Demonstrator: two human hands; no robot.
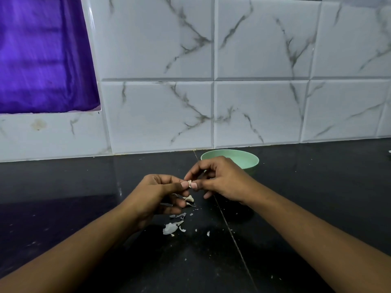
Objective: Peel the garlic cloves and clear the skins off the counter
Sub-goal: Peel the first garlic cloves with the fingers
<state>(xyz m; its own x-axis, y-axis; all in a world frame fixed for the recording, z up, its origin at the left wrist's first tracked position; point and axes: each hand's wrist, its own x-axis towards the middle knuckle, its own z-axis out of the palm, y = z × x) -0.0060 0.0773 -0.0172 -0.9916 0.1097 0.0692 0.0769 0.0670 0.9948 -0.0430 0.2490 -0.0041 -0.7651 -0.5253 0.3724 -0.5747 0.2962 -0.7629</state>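
Midway, our left grip (156, 193) & right grip (220, 179) both pinch one garlic clove (189, 183); skins (170, 228) litter tabletop (296, 197), uncleared.

A green bowl (250, 159) sits near marbled tiles (262, 39); purple cloth (42, 56) hangs left.

Under the left hand (156, 195): glossy, polished black counter (63, 208), stone-like. Pinched between it and the right hand (224, 182): garlic clove (189, 183) in dry, papery skin. Just below: thin, matt garlic skins (170, 228). Behind the right hand: smooth pale-green bowl (251, 160), looks like plastic. Beyond: glazed marble-veined wall tiles (262, 113); far left of both hands, shiny purple sheet (42, 60).
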